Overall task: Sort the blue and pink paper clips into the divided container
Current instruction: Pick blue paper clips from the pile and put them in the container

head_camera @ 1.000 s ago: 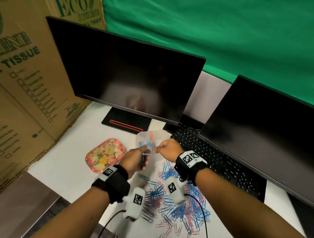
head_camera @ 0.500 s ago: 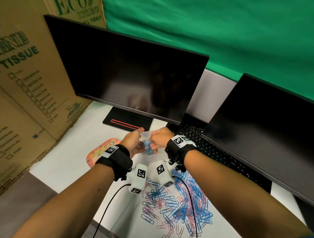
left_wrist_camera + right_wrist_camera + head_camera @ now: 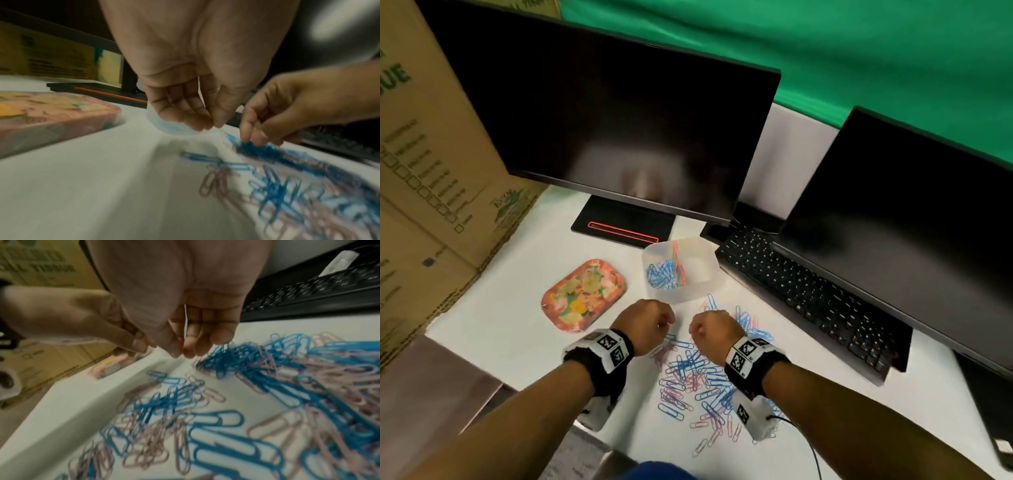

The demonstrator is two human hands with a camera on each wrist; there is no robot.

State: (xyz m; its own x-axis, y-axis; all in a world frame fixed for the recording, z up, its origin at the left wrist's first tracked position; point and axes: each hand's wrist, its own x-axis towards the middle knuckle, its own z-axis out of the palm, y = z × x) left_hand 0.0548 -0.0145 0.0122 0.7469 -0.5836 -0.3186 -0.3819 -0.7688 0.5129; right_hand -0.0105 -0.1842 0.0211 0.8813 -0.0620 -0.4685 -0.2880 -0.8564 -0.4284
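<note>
A translucent divided container (image 3: pixel 690 294) stands on the white table behind a loose pile of blue and pink paper clips (image 3: pixel 698 377). Its left compartment holds blue clips (image 3: pixel 659 275), and a few pink clips (image 3: pixel 678 263) lean by the divider. My left hand (image 3: pixel 650 322) hovers over the pile's left edge, fingers hanging loosely curled (image 3: pixel 197 125) and holding nothing that I can see. My right hand (image 3: pixel 710 329) hangs beside it, its fingertips (image 3: pixel 255 139) down at a heap of blue clips (image 3: pixel 236 360), with no clip visibly pinched.
A floral tin (image 3: pixel 583 296) lies left of the container. A black keyboard (image 3: pixel 808 291) runs along the right, under a dark monitor (image 3: pixel 911 222). A second monitor (image 3: pixel 619 130) and its stand (image 3: pixel 619 226) are behind. Cardboard boxes (image 3: pixel 431 171) wall off the left.
Both hands have drawn back from the container's rim toward me and now hang over the clip pile. The container stands alone on the table.
</note>
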